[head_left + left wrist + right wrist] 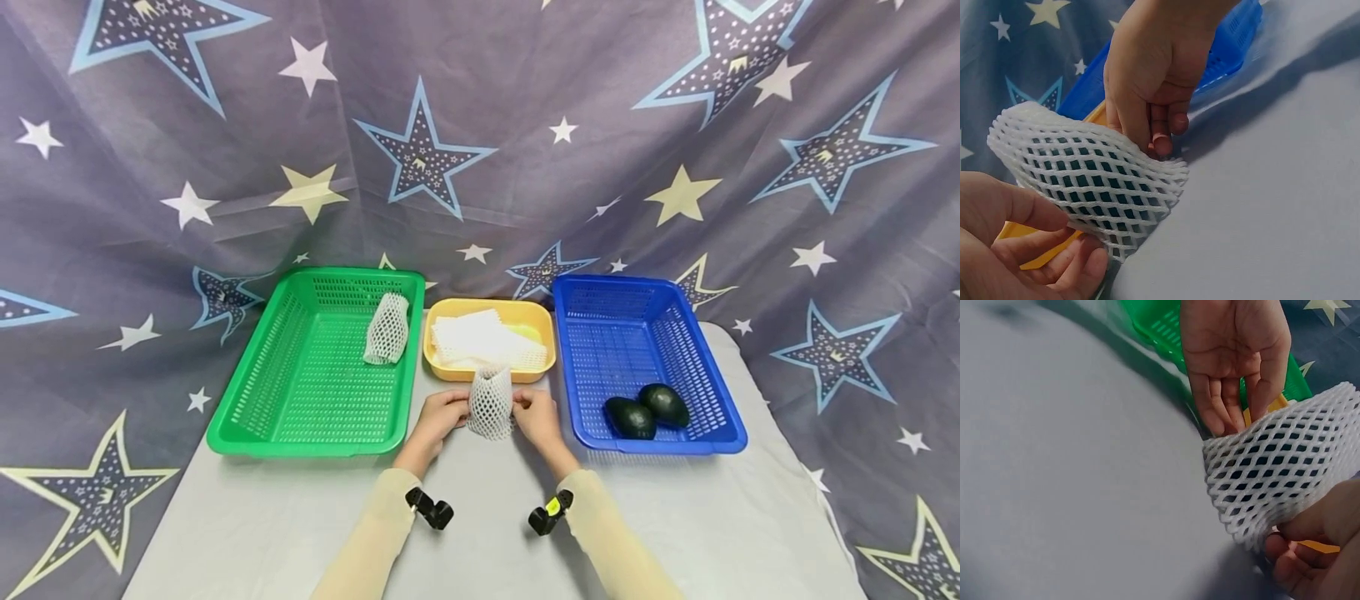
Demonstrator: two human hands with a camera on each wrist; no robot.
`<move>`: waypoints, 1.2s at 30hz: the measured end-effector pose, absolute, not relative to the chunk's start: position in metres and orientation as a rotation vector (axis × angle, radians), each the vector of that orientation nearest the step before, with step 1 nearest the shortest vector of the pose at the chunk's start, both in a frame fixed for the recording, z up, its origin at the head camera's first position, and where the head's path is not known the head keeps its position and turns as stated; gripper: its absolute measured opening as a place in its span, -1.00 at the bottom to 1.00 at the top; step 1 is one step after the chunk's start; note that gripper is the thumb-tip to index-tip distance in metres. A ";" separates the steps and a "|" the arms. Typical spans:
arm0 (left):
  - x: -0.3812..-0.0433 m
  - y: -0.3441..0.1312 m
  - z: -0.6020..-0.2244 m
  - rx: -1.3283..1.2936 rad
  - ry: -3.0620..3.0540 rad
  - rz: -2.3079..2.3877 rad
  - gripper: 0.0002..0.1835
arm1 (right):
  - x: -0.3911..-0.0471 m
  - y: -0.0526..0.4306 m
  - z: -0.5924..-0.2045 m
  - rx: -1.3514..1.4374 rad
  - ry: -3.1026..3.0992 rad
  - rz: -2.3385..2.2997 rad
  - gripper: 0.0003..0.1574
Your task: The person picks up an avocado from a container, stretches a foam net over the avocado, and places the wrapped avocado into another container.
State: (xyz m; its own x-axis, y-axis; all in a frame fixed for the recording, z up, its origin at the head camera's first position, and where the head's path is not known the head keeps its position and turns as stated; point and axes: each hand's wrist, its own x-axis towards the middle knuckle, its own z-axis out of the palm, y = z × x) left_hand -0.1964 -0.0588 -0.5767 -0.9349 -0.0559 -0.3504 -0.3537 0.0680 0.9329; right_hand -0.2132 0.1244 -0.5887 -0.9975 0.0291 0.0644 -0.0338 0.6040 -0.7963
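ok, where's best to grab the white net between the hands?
Probably around the middle of the white net, from left and right: something dark shows through its mesh there, while its near edge looks like loose net and the yellow tub sits beyond its far end.

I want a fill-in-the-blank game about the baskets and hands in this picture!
1. The blue basket holds ____ dark fruits.
2. The left hand and right hand hold a foam net coloured ____.
3. The small yellow tub stands ____ the green basket and the blue one.
4. The biggest shapes on the curtain are ____.

Missing words: two; white; between; stars.
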 end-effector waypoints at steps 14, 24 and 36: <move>-0.202 -0.057 -0.573 -0.457 1.878 2.115 -0.62 | -0.210 0.120 -0.568 -0.116 -2.725 1.628 -0.75; -0.203 -0.058 -0.575 -0.466 1.781 2.178 -0.56 | -0.209 0.122 -0.560 -0.356 -2.485 2.268 -0.58; -0.196 -0.055 -0.578 -0.278 1.814 2.137 -0.38 | -0.208 0.125 -0.562 -0.385 -2.489 2.354 -0.66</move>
